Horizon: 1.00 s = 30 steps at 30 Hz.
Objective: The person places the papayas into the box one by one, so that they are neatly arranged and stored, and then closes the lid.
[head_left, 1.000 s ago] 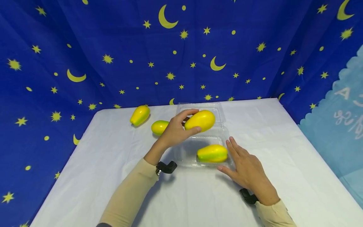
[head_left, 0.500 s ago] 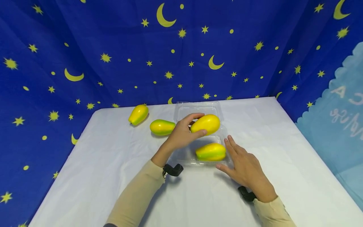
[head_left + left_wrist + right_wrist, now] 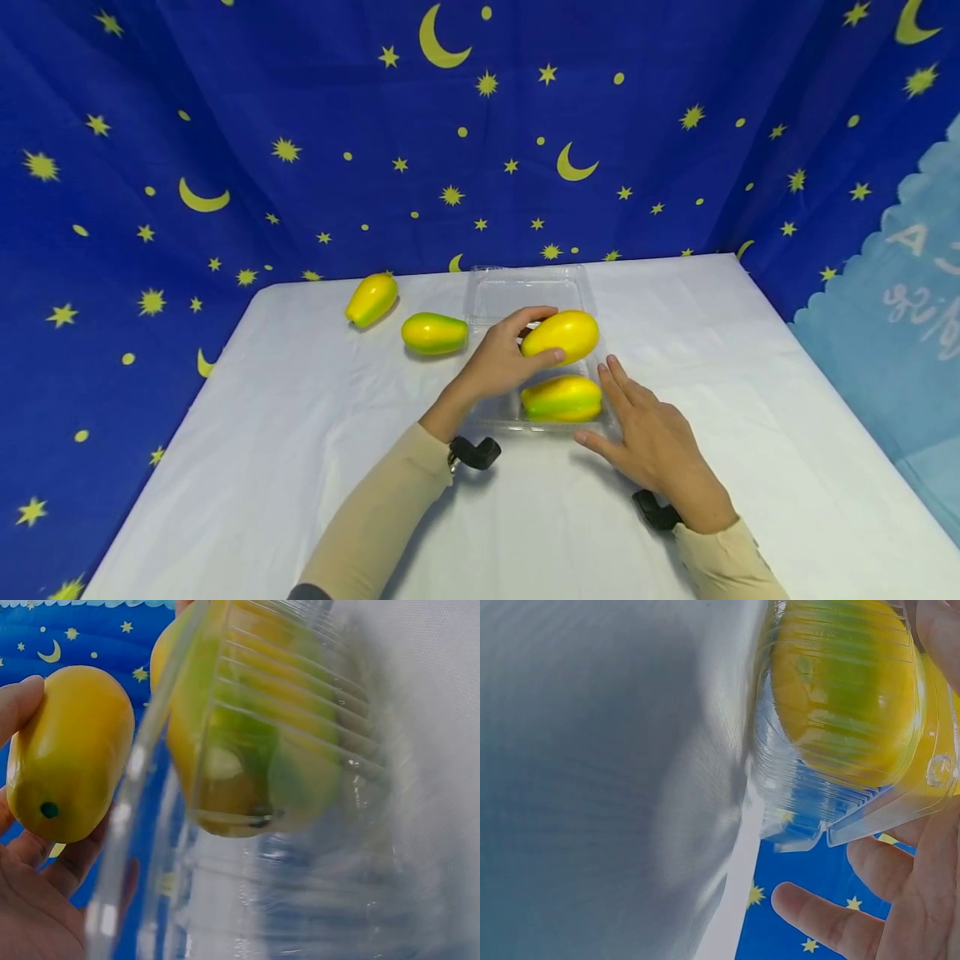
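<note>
My left hand (image 3: 498,360) grips a yellow papaya (image 3: 566,335), thumb on the near side, and holds it above the far half of a clear plastic clamshell box (image 3: 495,412). Inside the box's near right part lies a yellow-green papaya (image 3: 561,400). In the left wrist view the held papaya (image 3: 71,750) hangs beyond the box wall, its round dark end spot showing. My right hand (image 3: 654,437), fingers extended, is at the box's right side; whether it touches the wall I cannot tell. Through the ribbed plastic, the right wrist view shows the boxed papaya (image 3: 847,690).
The box's lid (image 3: 528,293) lies folded back at the far side. One papaya (image 3: 433,333) rests just left of the box, another (image 3: 372,300) farther left near the back edge. White cloth (image 3: 300,467) covers the table; a blue star-patterned curtain (image 3: 375,108) stands behind.
My left hand has carried its papaya rightward and slightly nearer, over the box. The papaya left of the box has come out from behind that hand. My right hand has stayed put.
</note>
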Each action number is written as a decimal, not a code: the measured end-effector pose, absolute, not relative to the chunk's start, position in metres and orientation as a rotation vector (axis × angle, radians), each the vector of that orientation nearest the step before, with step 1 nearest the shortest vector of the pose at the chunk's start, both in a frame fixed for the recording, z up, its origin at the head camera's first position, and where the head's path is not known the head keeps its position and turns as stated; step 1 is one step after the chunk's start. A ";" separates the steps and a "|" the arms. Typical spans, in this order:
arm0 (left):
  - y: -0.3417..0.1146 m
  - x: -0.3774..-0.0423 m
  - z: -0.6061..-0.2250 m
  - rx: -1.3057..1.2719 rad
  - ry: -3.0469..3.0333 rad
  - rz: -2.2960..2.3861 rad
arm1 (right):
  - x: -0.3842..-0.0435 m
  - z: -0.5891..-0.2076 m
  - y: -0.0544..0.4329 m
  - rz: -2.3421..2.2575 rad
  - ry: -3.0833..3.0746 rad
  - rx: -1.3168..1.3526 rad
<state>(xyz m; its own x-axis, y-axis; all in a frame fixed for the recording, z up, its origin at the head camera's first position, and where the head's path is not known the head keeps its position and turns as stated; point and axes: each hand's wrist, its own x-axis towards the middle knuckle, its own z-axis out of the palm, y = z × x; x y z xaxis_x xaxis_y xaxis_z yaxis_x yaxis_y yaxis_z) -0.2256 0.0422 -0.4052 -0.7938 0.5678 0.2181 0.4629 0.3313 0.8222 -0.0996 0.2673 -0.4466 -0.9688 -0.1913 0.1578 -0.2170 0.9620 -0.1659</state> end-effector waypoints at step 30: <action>0.050 -0.232 -0.428 0.841 2.562 1.287 | -0.098 -0.447 0.267 0.290 -2.946 0.293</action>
